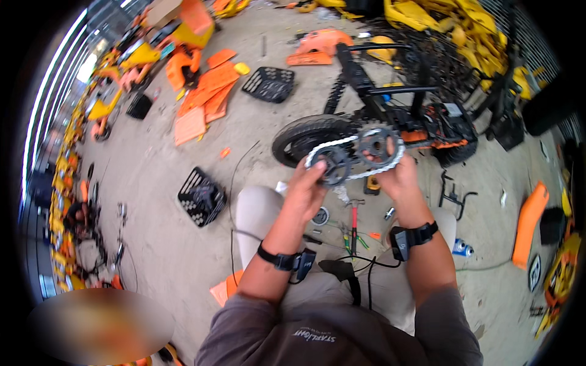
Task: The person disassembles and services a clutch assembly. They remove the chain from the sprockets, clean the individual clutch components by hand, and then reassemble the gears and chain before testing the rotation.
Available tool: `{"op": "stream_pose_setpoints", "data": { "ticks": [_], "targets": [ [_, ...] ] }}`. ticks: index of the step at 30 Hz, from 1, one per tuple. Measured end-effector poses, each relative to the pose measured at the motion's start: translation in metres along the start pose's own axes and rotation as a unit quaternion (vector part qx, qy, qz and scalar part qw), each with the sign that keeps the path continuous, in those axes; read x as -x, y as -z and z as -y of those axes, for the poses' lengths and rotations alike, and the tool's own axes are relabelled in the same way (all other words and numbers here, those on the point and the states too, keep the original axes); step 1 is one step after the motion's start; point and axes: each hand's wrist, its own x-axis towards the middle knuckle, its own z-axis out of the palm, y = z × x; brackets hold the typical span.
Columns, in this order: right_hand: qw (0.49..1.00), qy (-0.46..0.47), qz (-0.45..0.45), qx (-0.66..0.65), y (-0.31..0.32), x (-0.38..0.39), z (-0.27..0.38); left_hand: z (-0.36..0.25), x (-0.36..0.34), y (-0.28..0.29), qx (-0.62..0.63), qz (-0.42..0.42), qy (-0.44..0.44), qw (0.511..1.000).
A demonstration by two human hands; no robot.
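My left hand [307, 191] is closed on a dark toothed sprocket [334, 168], its thumb lying across the face. On the other side, my right hand [398, 175] grips a second dark sprocket [373, 149] by its edge. A silvery chain [332, 143] loops around both sprockets, which are held up close together in front of me. Just beyond them stands a stripped black bike frame [360, 79] with its wheel [284, 144]. On the floor below my hands lie a red-handled hammer [354, 222], green-handled pliers [346, 239] and a small round gear [320, 216].
A black basket [202, 196] holding dark parts sits to the left, and another black basket [268, 84] farther off. Orange panels [207, 91] are piled beyond. Yellow panels [452, 24] heap up at far right. An orange strip [530, 222] and a blue-white can [463, 247] lie rightward.
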Motion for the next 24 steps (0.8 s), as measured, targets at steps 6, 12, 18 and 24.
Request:
{"op": "stream_pose_setpoints", "data": {
  "ticks": [6,12,18,24],
  "targets": [
    [0.999,0.001,-0.053,-0.008,0.013,-0.002,0.002,0.004,-0.006,0.0,0.036,0.06,-0.03,0.997],
    [0.998,-0.029,-0.048,-0.023,0.017,0.001,-0.013,0.009,-0.002,0.006,0.086,0.0,-0.067,0.994],
    [0.994,-0.074,-0.067,-0.051,0.01,0.006,-0.017,0.0,0.003,0.009,0.061,-0.054,-0.128,0.988],
    [0.996,-0.057,0.001,-0.067,-0.008,0.015,0.004,-0.029,0.005,-0.03,-0.206,-0.072,-0.149,0.964]
  ]
}}
